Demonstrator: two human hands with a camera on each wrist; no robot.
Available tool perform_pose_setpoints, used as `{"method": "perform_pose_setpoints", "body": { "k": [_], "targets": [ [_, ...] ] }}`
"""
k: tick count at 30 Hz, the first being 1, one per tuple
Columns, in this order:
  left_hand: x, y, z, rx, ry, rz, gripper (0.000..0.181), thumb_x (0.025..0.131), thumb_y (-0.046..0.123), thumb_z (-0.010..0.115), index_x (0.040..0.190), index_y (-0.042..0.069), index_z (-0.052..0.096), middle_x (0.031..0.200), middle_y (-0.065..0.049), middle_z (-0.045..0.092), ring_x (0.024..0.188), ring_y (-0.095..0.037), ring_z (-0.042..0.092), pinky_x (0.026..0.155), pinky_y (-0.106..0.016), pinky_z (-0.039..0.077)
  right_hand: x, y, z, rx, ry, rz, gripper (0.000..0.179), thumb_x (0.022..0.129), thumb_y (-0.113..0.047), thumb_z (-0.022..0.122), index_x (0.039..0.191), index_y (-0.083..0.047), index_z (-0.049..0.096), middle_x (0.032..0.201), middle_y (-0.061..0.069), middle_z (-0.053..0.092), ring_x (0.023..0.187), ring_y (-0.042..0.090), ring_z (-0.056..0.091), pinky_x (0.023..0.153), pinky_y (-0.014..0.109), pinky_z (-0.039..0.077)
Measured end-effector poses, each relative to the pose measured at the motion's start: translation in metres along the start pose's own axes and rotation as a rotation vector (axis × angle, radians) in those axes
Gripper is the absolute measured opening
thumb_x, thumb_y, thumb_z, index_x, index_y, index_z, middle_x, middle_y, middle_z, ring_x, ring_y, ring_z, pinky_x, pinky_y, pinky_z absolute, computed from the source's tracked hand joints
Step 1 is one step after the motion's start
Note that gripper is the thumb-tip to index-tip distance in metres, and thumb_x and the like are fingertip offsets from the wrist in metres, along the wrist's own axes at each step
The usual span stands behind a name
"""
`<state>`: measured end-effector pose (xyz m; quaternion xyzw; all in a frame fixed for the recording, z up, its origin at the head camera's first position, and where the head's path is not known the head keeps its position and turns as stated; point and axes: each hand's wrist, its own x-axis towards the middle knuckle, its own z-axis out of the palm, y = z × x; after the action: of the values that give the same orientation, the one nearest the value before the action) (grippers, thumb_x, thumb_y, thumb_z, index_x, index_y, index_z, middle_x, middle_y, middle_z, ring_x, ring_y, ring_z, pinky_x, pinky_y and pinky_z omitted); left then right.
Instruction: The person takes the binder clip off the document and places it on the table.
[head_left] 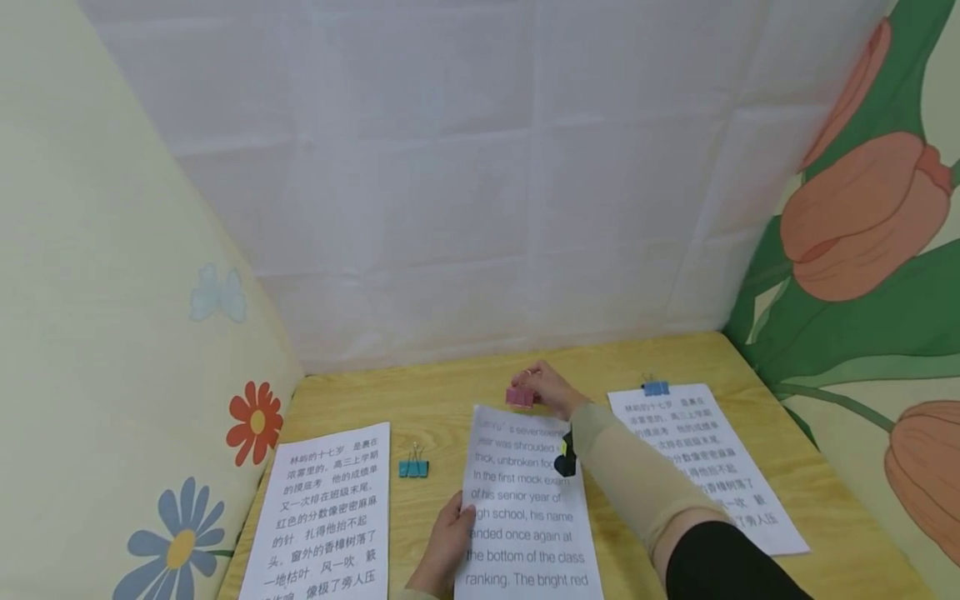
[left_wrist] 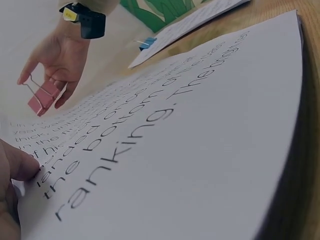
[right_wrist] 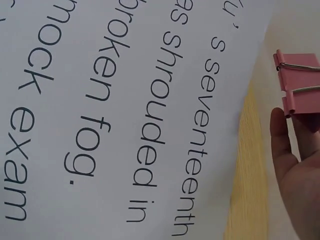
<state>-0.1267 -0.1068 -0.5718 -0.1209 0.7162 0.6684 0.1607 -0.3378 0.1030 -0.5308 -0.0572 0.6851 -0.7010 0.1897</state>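
Observation:
A stack of paper with English text (head_left: 525,517) is in the middle of the head view, raised at a slant over the table. My left hand (head_left: 452,533) grips its left edge, the thumb (left_wrist: 22,162) lying on the printed face. Just beyond the top edge, my right hand (head_left: 551,390) pinches a pink binder clip (head_left: 520,396) by its wire handles. In the left wrist view the clip (left_wrist: 45,97) hangs over the far end of the sheets. The right wrist view shows the pink clip (right_wrist: 302,82) apart from the paper's top edge.
Left on the wooden table (head_left: 427,383) lies a Chinese-text sheet (head_left: 322,508), with a teal binder clip (head_left: 413,468) beside it. To the right, another Chinese-text sheet (head_left: 705,450) has a blue binder clip (head_left: 656,388) at its top edge. A white backdrop (head_left: 480,183) stands behind.

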Motion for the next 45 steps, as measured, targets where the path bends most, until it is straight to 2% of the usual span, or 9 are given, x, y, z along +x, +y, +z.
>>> {"method": "perform_pose_setpoints", "body": {
  "k": [5,11,14,18,22,25,30,38,45],
  "targets": [
    [0.002,-0.002,0.000,0.020,0.016,0.017,0.046,0.111,0.015,0.034,0.151,-0.005,0.040,0.096,-0.007,0.066,0.081,-0.022,0.063,0.076,-0.036,0.050,0.000,-0.001,-0.003,0.025,0.033,0.017,0.018,0.107,-0.016,0.056,0.110,-0.003,0.044,0.112,0.016,0.065,0.092,0.019,0.065,0.079,0.029,0.050],
    [0.004,-0.005,-0.003,0.016,0.019,0.033,0.046,0.110,0.014,0.035,0.151,-0.006,0.039,0.095,-0.007,0.065,0.079,-0.022,0.063,0.076,-0.036,0.050,-0.003,0.002,-0.008,0.003,0.071,0.060,0.026,0.106,-0.024,0.059,0.112,-0.004,0.044,0.115,0.016,0.065,0.093,0.021,0.063,0.083,0.031,0.048],
    [0.004,-0.005,-0.004,0.012,0.023,0.025,0.045,0.110,0.014,0.034,0.151,-0.005,0.039,0.095,-0.007,0.065,0.079,-0.022,0.064,0.075,-0.036,0.051,-0.005,0.005,-0.012,0.010,0.096,0.079,0.028,0.105,-0.023,0.061,0.117,-0.002,0.046,0.112,0.013,0.066,0.090,0.019,0.064,0.083,0.029,0.048],
    [0.006,-0.005,-0.004,0.010,0.041,0.004,0.045,0.110,0.014,0.034,0.150,-0.005,0.040,0.095,-0.007,0.065,0.079,-0.021,0.064,0.073,-0.035,0.051,-0.008,0.010,-0.019,0.053,0.088,0.084,0.031,0.104,-0.017,0.059,0.125,0.001,0.045,0.112,0.013,0.065,0.087,0.015,0.066,0.082,0.028,0.051],
    [0.007,-0.004,-0.004,0.011,0.050,-0.006,0.045,0.110,0.015,0.035,0.150,-0.005,0.040,0.095,-0.007,0.065,0.078,-0.021,0.064,0.073,-0.035,0.050,-0.015,0.013,-0.026,0.065,0.073,0.088,0.032,0.105,-0.015,0.057,0.129,0.003,0.045,0.122,0.023,0.062,0.087,0.014,0.066,0.082,0.028,0.052],
    [0.008,-0.004,-0.005,0.011,0.053,0.002,0.045,0.110,0.015,0.034,0.150,-0.006,0.039,0.094,-0.007,0.065,0.078,-0.021,0.064,0.073,-0.036,0.051,-0.022,0.014,-0.031,0.050,0.082,0.092,0.034,0.106,-0.015,0.056,0.132,0.003,0.045,0.122,0.022,0.062,0.090,0.013,0.064,0.086,0.029,0.049],
    [0.008,-0.003,-0.007,0.026,0.063,0.012,0.046,0.110,0.015,0.035,0.151,-0.006,0.038,0.094,-0.007,0.065,0.078,-0.021,0.064,0.074,-0.036,0.051,-0.030,0.016,-0.038,0.024,0.099,0.091,0.041,0.107,-0.018,0.056,0.139,0.005,0.042,0.116,0.013,0.064,0.096,0.014,0.064,0.089,0.030,0.047],
    [0.009,-0.003,-0.009,0.032,0.072,0.006,0.047,0.111,0.017,0.035,0.152,-0.005,0.037,0.096,-0.007,0.064,0.081,-0.022,0.063,0.075,-0.036,0.050,-0.039,0.017,-0.042,-0.011,0.095,0.108,0.052,0.107,-0.020,0.055,0.147,0.008,0.037,0.128,0.022,0.061,0.105,0.019,0.063,0.093,0.034,0.045],
    [0.009,0.001,-0.010,0.028,0.077,-0.010,0.047,0.111,0.018,0.035,0.152,-0.004,0.037,0.097,-0.009,0.065,0.081,-0.023,0.064,0.075,-0.036,0.051,-0.044,0.022,-0.045,-0.011,0.118,0.108,0.047,0.105,-0.019,0.058,0.142,0.005,0.042,0.120,0.015,0.064,0.109,0.023,0.061,0.096,0.037,0.045]
  ]
}}
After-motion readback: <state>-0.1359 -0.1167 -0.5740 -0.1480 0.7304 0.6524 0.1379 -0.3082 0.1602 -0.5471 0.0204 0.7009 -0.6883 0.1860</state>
